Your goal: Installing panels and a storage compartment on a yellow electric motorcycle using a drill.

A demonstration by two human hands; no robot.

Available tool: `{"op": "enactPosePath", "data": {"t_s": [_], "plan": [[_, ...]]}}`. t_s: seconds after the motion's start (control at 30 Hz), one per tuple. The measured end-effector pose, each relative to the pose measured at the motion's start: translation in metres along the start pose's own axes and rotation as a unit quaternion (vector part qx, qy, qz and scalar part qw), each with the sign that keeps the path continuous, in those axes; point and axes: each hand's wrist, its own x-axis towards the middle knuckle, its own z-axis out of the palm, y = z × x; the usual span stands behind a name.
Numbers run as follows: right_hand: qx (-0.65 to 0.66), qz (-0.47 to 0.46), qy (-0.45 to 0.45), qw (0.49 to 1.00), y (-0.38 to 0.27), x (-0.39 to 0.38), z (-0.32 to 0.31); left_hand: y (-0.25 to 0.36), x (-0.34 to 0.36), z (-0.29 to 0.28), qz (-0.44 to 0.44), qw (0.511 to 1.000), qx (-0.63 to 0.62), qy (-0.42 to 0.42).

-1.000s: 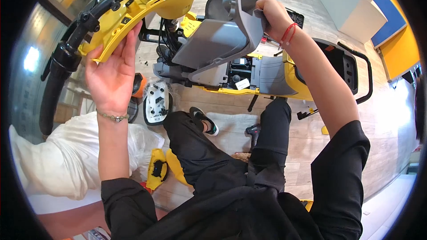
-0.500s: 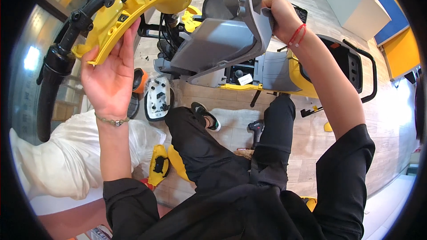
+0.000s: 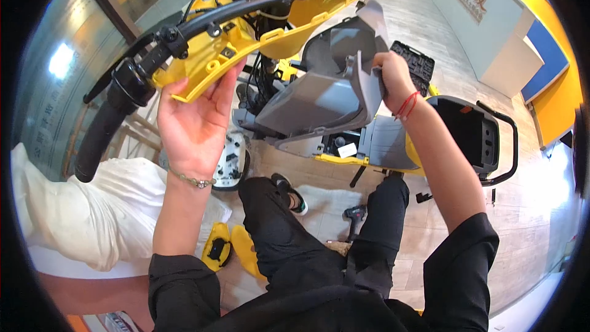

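My left hand (image 3: 195,132) is closed on the lower edge of a yellow handlebar cover (image 3: 206,83), thumb on one side and fingers behind it. The cover sits beneath a black handlebar (image 3: 246,9) with a black grip (image 3: 98,147) at its left end. My right hand (image 3: 395,79) grips the upper right edge of a large grey plastic panel (image 3: 313,101), fingertips partly hidden behind it. The panel is tilted over the body of a yellow and grey scooter. Dark cables (image 3: 263,80) run down from the handlebar, left of the panel.
On the floor between my legs lies a power drill (image 3: 354,218). Yellow parts (image 3: 247,249) and a white-and-black part (image 3: 230,160) rest at left, by white sheeting (image 3: 117,209). A black rear rail (image 3: 516,135) and an open black case (image 3: 413,64) stand beyond my right arm.
The view has shifted, so more of the handlebar and its far grip shows. Both hands keep their holds on the yellow cover and the grey panel.
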Motion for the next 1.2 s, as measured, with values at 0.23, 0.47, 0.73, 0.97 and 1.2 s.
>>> {"op": "enactPosePath", "data": {"t_s": [0.23, 0.47, 0.73, 0.97, 1.2], "plan": [[0.029, 0.005, 0.038, 0.999, 0.000, -0.022, 0.019, -0.003, -0.001, 0.008, -0.003, 1.000, -0.030, 0.000], [0.008, 0.027, -0.008, 1.000, 0.015, -0.018, 0.020, -0.005, 0.000, 0.009, 0.002, 1.000, -0.013, 0.017], [-0.056, -0.046, -0.026, 0.997, 0.003, -0.014, 0.004, 0.000, -0.002, 0.009, -0.010, 0.999, -0.031, 0.031], [-0.227, -0.443, -0.013, 0.867, -0.007, -0.010, 0.012, 0.002, -0.004, 0.009, -0.018, 0.999, -0.029, 0.038], [-0.410, -0.426, 0.016, 0.807, -0.011, -0.014, 0.026, 0.002, 0.002, 0.012, -0.006, 0.999, -0.017, 0.052]]}}
